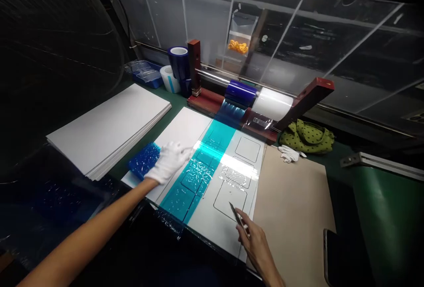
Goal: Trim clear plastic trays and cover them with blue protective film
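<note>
My left hand (169,162), in a white glove, rests over a white printed sheet (185,123) with fingers stretched toward a strip of teal film (181,196). Beside its wrist lies a crumpled piece of shiny blue film (144,160); whether the hand touches it, I cannot tell. The teal strip and a clear strip of film (239,170) run along the sheet over black rounded outlines. My bare right hand (253,238) grips a slim craft knife (237,217), its tip pointing up and left above the sheet's lower outline.
A stack of white sheets (111,128) lies at left. Behind the sheet, a red wooden stand (207,101) bears a blue film roll (241,92) and a clear roll (273,102). Brown board (293,198), a white glove (289,154), a green dotted pouch (307,137) and a phone (342,258) are at right.
</note>
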A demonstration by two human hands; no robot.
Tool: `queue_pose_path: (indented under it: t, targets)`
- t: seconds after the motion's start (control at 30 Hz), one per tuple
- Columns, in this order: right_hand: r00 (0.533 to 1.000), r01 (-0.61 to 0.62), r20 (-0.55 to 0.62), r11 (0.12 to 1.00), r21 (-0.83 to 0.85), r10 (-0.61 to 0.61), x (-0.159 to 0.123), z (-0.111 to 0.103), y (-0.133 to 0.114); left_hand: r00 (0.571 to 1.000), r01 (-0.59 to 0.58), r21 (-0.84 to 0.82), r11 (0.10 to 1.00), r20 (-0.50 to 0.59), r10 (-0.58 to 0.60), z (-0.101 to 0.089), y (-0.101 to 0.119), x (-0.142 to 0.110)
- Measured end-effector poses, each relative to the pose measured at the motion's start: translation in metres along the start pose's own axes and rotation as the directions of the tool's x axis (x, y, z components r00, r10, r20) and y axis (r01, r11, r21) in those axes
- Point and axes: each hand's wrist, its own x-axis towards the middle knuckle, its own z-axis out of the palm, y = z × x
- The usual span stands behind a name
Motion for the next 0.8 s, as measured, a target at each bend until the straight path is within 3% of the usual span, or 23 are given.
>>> queue_pose_path:
  t: [0.1, 0.17, 0.27, 0.47, 0.8]
  targets:
    - [0.971, 0.232, 0.131, 0.923, -0.307, -0.200, 0.026, 0.025, -0.038, 0.996, 0.063, 0.075, 0.995, 0.058, -0.067, 0.024, -0.015, -0.065]
    - [0.948, 0.305, 0.235, 0.819, -0.487, -0.213, 0.045, 0.043, -0.059, 0.989, 0.083, 0.105, 0.991, 0.113, -0.095, 0.045, -0.023, -0.097]
    - [0.919, 0.378, 0.348, 0.667, -0.642, -0.186, 0.071, 0.068, -0.084, 0.976, 0.114, 0.128, 0.985, 0.171, -0.135, 0.074, -0.030, -0.123]
    - [0.875, 0.463, 0.464, 0.522, -0.716, -0.138, 0.103, 0.101, -0.118, 0.968, 0.182, 0.081, 0.980, 0.161, -0.193, 0.096, -0.038, -0.133]
    - [0.860, 0.493, 0.499, 0.428, -0.758, -0.107, 0.125, 0.128, -0.138, 0.926, 0.376, -0.119, 0.919, 0.074, -0.370, 0.108, -0.042, -0.143]
